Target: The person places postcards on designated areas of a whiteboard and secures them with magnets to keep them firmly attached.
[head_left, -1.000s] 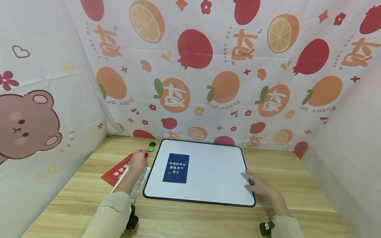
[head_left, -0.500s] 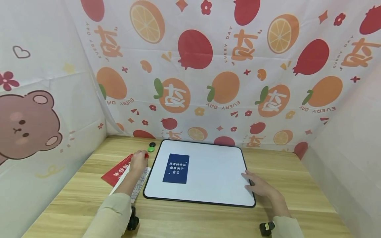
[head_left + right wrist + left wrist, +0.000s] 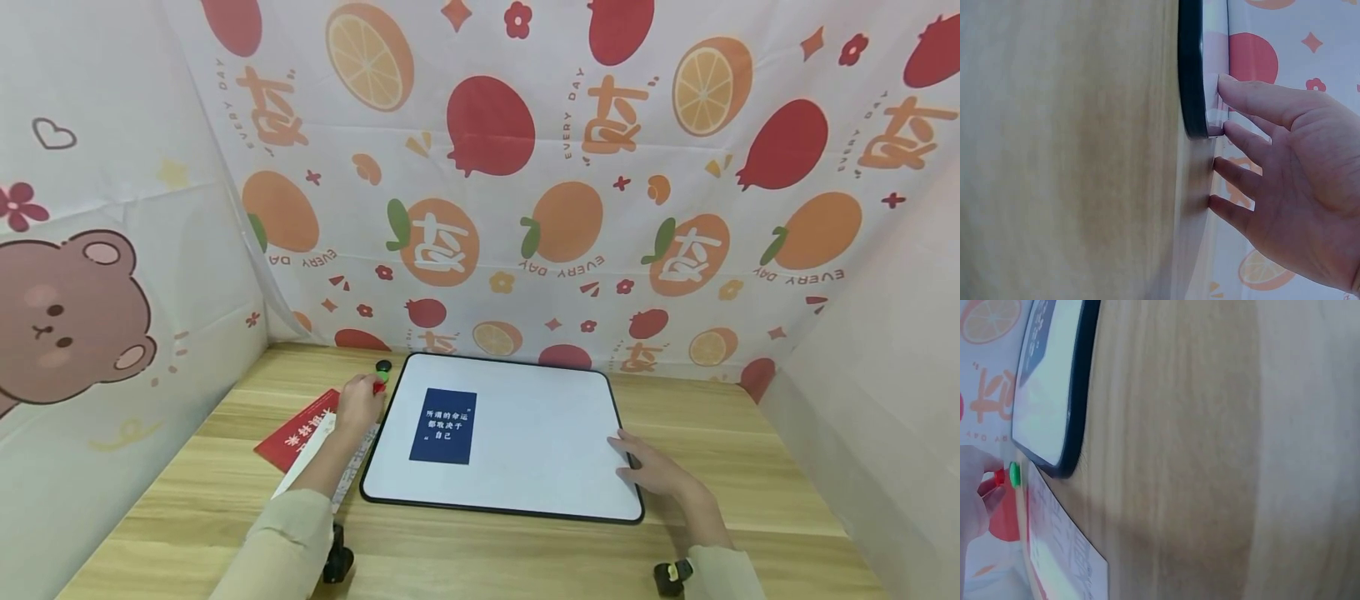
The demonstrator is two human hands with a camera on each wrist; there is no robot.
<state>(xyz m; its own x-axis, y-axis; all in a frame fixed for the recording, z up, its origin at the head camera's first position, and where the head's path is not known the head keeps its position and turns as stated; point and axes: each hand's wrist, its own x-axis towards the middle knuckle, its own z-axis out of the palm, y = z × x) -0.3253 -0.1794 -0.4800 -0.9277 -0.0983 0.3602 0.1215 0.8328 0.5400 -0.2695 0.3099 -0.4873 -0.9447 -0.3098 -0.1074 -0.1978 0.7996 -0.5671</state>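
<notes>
My left hand (image 3: 360, 406) pinches a small red round magnet (image 3: 1000, 477) between thumb and finger, just left of the whiteboard (image 3: 540, 425). Close to those fingertips lies a green round magnet (image 3: 1015, 475), and a black one (image 3: 384, 365) sits behind it. On the board's left half is a dark blue card (image 3: 442, 426) with white writing. My right hand (image 3: 654, 467) rests at the board's right edge, thumb and fingers spread. In the right wrist view its thumb touches the white surface, while the other fingertips reach the rim and the table beside it.
Left of the board, a red card (image 3: 288, 433) and a white card (image 3: 307, 454) lie overlapping, with another paper strip (image 3: 354, 468) partly under my left arm. A fruit-print cloth (image 3: 487, 208) hangs behind the wooden table (image 3: 480, 554).
My left hand has shifted slightly to the right with the red magnet, closer to the green magnet and the board's edge. The right hand and the board stay put.
</notes>
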